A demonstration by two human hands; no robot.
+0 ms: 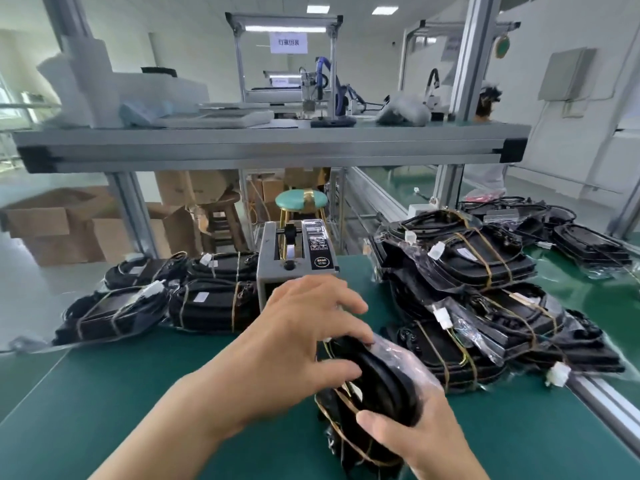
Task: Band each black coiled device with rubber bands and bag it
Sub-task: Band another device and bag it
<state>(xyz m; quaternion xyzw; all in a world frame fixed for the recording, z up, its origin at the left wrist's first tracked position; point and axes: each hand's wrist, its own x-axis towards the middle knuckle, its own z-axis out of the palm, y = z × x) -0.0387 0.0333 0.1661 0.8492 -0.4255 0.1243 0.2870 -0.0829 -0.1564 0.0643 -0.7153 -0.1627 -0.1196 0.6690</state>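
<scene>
A black coiled device (377, 386) wrapped with tan rubber bands stands on edge on the green mat, partly inside a clear plastic bag (408, 362). My right hand (415, 431) grips its lower right side, thumb across the front. My left hand (301, 344) reaches over from the left with spread fingers, fingertips touching the top of the device and the bag's edge.
A grey tape dispenser (298, 258) stands just behind my left hand. Bagged, banded devices lie stacked at the left (162, 299) and piled high at the right (485, 299). A metal shelf frame (270, 147) spans overhead. The table's aluminium edge (609, 400) runs along the right.
</scene>
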